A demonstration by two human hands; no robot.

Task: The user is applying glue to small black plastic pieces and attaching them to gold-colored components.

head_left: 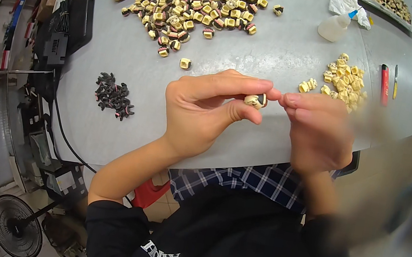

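Head view: the left hand [195,110] pinches a piece [254,101] above the surface [143,66]; whether the right hand [322,131], just right, grasps anything is unclear.

The surface [262,51] appeared smooth and semi-gloss, throwing back a bright glare at its right end. The small piece [255,101] between the fingers [235,85] looked like moulded plastic or resin with a slight sheen. The cream parts [348,84] looked smooth; the dark parts [112,95] had an uneven, jagged texture. The bottle [333,29] was of translucent plastic, the tissue [346,5] of crumpled matt paper. The checked garment [272,186] and black shirt [205,232] were matt cloth.
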